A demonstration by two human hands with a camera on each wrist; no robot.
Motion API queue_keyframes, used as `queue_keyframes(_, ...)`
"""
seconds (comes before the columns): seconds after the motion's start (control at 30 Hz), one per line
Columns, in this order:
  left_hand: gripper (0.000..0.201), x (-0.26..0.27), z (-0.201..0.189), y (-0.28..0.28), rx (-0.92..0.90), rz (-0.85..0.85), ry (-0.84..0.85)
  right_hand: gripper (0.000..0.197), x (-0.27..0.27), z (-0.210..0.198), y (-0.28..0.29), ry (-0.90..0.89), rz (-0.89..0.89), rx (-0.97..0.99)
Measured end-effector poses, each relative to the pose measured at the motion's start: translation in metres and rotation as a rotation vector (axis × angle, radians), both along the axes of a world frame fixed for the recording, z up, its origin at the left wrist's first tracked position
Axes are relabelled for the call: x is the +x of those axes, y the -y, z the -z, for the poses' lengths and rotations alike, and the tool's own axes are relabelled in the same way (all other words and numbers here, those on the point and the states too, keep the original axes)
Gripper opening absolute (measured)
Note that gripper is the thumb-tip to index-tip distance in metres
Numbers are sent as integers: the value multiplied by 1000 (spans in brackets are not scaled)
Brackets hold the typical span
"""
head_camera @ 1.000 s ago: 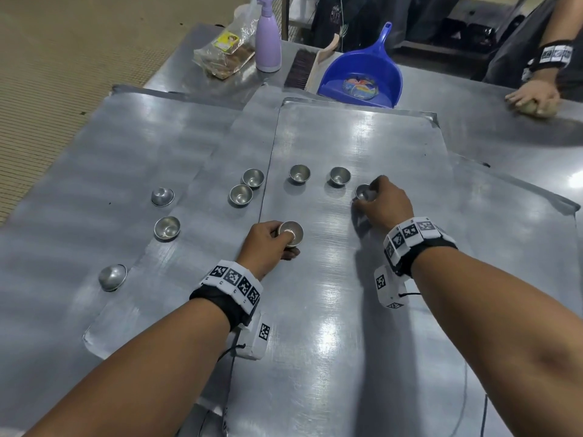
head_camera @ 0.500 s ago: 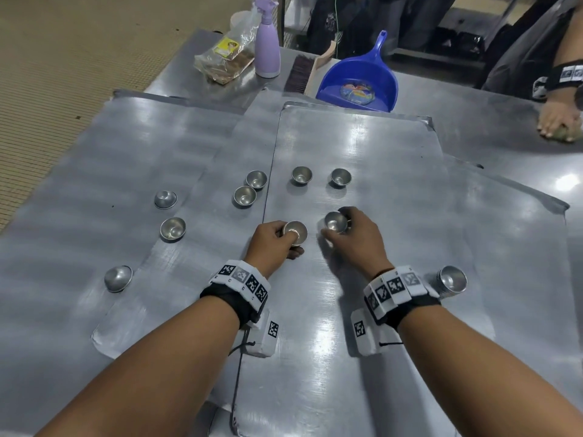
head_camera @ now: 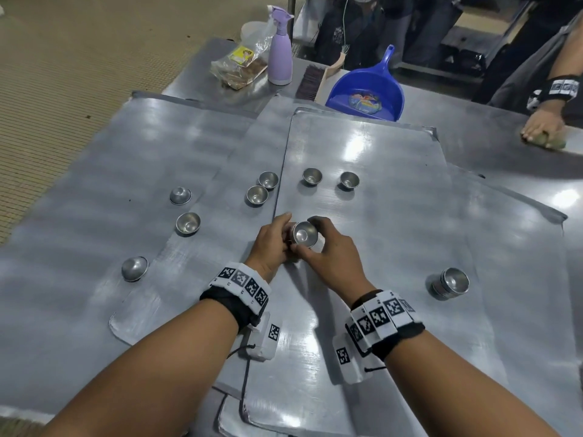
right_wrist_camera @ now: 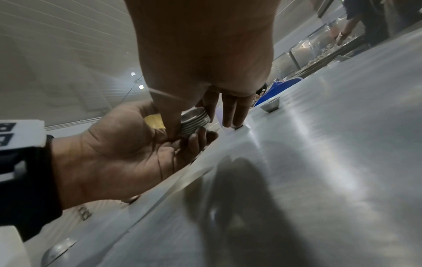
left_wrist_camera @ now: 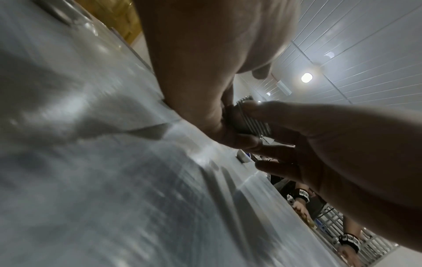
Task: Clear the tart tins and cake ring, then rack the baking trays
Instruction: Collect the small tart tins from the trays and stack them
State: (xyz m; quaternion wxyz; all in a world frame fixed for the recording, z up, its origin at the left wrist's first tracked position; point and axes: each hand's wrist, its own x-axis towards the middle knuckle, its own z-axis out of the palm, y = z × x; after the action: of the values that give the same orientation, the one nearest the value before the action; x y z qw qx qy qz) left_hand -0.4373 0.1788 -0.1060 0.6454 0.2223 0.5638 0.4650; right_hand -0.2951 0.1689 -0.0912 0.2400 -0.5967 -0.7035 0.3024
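Small metal tart tins lie on overlapping baking trays [head_camera: 378, 146]. Both hands meet over the middle tray on a short nested stack of tins [head_camera: 303, 235]. My left hand [head_camera: 277, 241] cups the stack from the left and below. My right hand [head_camera: 320, 246] pinches its rim with thumb and forefinger. The ridged stack [left_wrist_camera: 253, 121] shows between the two hands in the left wrist view, and the stack [right_wrist_camera: 194, 122] shows again in the right wrist view. Another stack of tins [head_camera: 449, 283] lies on its side at the right. Loose tins [head_camera: 188, 223] lie scattered to the left and beyond. No cake ring is in view.
A blue dustpan [head_camera: 366, 96], brush [head_camera: 310, 80], purple spray bottle [head_camera: 280, 58] and bagged food [head_camera: 239, 66] stand at the table's far edge. Another person's hand [head_camera: 542, 127] rests on the table at far right. The floor drops away on the left.
My right hand has carried a tin from the far right of the middle tray over to my left hand. Both hands now hold the tins together as one stack.
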Motion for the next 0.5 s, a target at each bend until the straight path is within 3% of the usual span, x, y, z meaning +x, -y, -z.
queue_keyframes(0.2,12,-27,-5,23,105,36,-212,64,-25,-2,8,26,-89,-18)
queue_keyframes(0.3,13,-56,-3,37,67,-77,-296,69,-44,-1,14,37,-158,-45)
queue_keyframes(0.5,16,-125,-4,79,23,-254,-388,43,-98,13,20,120,-282,-120)
